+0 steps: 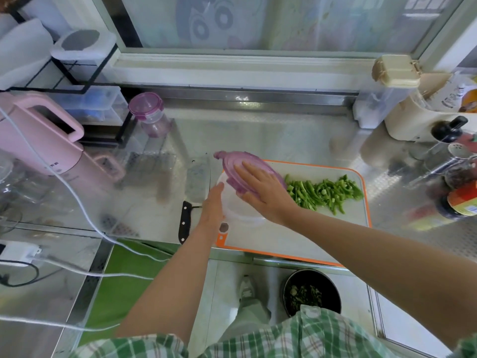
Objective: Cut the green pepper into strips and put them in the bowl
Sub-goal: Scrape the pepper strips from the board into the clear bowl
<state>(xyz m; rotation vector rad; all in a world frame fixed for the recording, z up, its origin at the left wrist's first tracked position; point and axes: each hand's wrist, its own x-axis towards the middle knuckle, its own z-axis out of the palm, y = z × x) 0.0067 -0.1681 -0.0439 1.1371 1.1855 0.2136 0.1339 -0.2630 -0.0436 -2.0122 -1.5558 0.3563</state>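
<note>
You're uncovering the bowl [244, 214] at the board's [284, 241] left edge. Your right hand [260, 188] grips the lid [232, 164], your left hand [213, 205] lies flat-fingered — next, scoop the strips [325, 192] in.

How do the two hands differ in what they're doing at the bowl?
The left hand rests against the bowl with straight fingers; the right hand pinches the purple lid, held tilted over the bowl. The left is low at the side, the right above. Neither touches the pepper strips.

Daylight is admitted through the frosted glass window [296, 24]; glare is spread over the reflective steel counter [258, 135]; edges are bowed and slightly blurred.
</note>
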